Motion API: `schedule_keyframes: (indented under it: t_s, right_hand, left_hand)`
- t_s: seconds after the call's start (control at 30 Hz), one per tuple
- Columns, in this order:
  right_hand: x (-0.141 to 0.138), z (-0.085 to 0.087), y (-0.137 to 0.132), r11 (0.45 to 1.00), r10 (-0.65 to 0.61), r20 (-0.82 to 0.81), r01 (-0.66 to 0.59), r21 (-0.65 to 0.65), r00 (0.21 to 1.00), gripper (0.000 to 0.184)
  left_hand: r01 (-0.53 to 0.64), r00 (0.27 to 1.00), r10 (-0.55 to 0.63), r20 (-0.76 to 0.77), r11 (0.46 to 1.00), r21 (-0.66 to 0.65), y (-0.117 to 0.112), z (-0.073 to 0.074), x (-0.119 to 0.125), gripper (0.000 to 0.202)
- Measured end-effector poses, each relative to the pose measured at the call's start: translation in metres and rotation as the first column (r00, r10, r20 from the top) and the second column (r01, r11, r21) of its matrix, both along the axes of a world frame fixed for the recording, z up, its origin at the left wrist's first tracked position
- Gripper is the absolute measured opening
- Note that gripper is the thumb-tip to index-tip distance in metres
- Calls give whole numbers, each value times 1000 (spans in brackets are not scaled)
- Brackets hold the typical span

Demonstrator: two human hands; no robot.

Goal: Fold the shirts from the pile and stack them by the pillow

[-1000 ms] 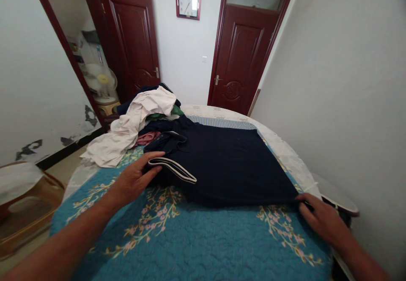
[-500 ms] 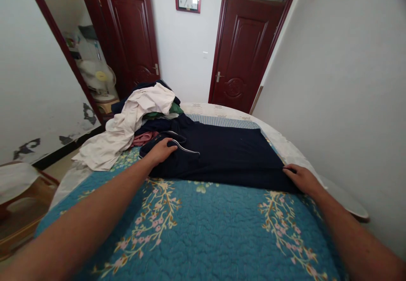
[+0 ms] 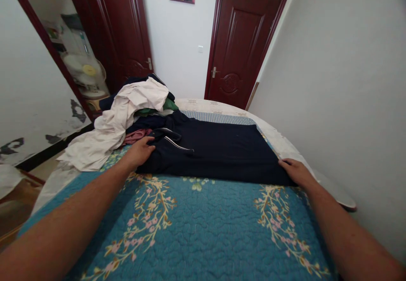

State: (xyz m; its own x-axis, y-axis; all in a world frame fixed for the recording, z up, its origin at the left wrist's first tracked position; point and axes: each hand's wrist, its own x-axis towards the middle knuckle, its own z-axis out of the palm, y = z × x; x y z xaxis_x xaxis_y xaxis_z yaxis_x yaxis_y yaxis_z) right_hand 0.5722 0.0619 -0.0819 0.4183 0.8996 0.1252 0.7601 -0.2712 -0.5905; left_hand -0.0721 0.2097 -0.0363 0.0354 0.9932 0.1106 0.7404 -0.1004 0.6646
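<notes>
A dark navy polo shirt (image 3: 218, 150) with white-striped trim lies on its side across the bed, its collar end to the left and its hem to the right. At the shoulder end, near the collar, my left hand (image 3: 141, 152) has its fingers closed on the fabric, partly hidden from view. Out at the hem, the near corner is pinched by my right hand (image 3: 296, 173). Between the two hands the near edge of the shirt runs almost straight, with a folded strip along it.
A heap of clothes with a white garment (image 3: 111, 124) on top and a pink cloth (image 3: 136, 136) below stands left of the shirt. Beneath lies a blue flowered quilt (image 3: 215, 226). Walls and two dark red doors (image 3: 242, 48) stand beyond; a small stool (image 3: 15, 205) is at left.
My left hand has moved left from the striped trim to the shirt's shoulder end. My right hand stays at the hem corner. The view has tilted down slightly.
</notes>
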Motion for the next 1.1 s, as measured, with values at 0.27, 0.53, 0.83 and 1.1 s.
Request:
schedule_keyframes:
  t_s: [0.27,0.53,0.83,1.1]
  right_hand:
    - [-5,-12,-13,996,-41,122,50,-78,992,45]
    - [-9,-19,-36,979,-187,343,205,-16,921,58]
    - [0,-30,-35,985,-98,350,142,-100,932,60]
    - [7,-36,-36,989,-93,365,129,-78,927,62]
  left_hand:
    - [101,975,-81,-208,991,88,-63,-20,-4,77]
    - [162,953,-132,-274,982,93,-53,-35,-28,56]
    - [193,963,-151,-223,965,180,-83,-34,-30,55]
    - [130,967,-109,-231,989,76,-69,-15,-10,60]
